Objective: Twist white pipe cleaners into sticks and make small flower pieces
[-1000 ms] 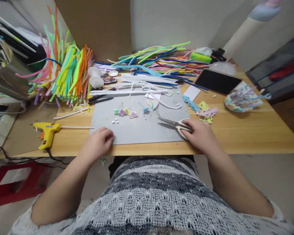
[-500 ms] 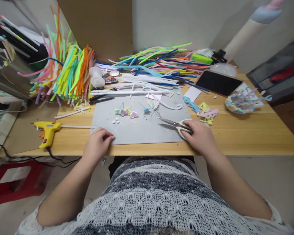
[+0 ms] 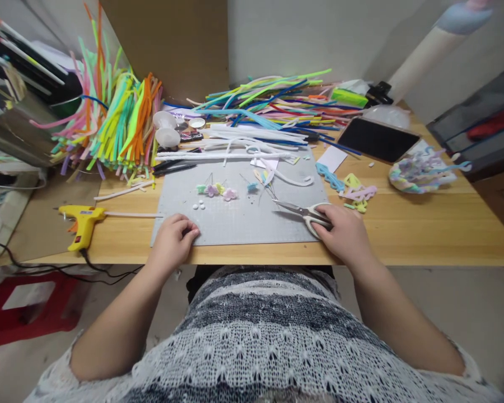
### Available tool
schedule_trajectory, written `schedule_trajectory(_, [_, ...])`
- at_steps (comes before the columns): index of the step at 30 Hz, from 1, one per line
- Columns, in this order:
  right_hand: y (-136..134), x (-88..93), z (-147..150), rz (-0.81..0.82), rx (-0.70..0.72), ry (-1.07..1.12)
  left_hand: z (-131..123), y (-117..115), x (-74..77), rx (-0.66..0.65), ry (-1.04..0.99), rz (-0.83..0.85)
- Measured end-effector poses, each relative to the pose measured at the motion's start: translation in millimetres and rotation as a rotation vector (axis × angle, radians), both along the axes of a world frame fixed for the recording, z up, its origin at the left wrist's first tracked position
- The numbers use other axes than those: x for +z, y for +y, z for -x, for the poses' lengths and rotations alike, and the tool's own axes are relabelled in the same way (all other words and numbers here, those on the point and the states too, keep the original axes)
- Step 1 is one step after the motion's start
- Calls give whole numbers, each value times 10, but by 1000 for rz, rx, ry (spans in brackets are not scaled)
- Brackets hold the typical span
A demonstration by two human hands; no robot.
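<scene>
My right hand (image 3: 345, 230) grips the white handles of a pair of scissors (image 3: 296, 209). Their blades point left over the grey cutting mat (image 3: 243, 226). Curled and closed, my left hand (image 3: 174, 238) rests on the mat's front left corner, with nothing visible in it. Ahead of it lie several small white pieces (image 3: 199, 206). Beyond these sit small pastel flowers on thin wire stems, among them a pink flower (image 3: 229, 194) and a blue flower (image 3: 252, 187). Near the scissor tips are several thin wires and a white pipe cleaner (image 3: 292, 180).
A yellow glue gun (image 3: 82, 221) lies at left, its cord hanging off the table edge. Bundled coloured pipe cleaners (image 3: 126, 129) stand behind it; more loose ones (image 3: 273, 101) lie at the back. At right are a phone (image 3: 378, 139), braided pastel pieces (image 3: 357, 190) and a pastel basket-like piece (image 3: 422, 170).
My left hand has shifted very slightly to the right and away from me. The view has tilted a little. My right hand still holds the scissors in about the same place.
</scene>
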State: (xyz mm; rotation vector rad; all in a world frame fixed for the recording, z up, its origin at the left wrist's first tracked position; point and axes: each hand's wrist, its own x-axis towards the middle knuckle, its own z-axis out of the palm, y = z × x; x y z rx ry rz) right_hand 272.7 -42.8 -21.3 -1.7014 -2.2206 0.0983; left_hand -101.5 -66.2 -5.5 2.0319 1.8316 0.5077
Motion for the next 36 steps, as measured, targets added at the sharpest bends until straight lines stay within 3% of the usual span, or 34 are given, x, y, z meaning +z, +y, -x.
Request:
schedule_trajectory(7, [-9,-32,-4,-30,-1,0,-7,147,70,-33,115,148])
schedule_trajectory(16, [-11,-10,0,5,-7,-24,71,313,125,-42,43,402])
schedule_trajectory(21, [36,96,-20,121,46,-82,105,353,140,-67,-14,441])
schedule_trajectory(26, [95,177,-2,199,98,-152,56,372,193,-47,62,476])
schedule_trajectory(31, [185,204,-53,220,166,-116,46,399,205,-77,110,400])
schedule_trajectory(36, [63,375,195,-19,176,-33,49,451,208,-122,191,425])
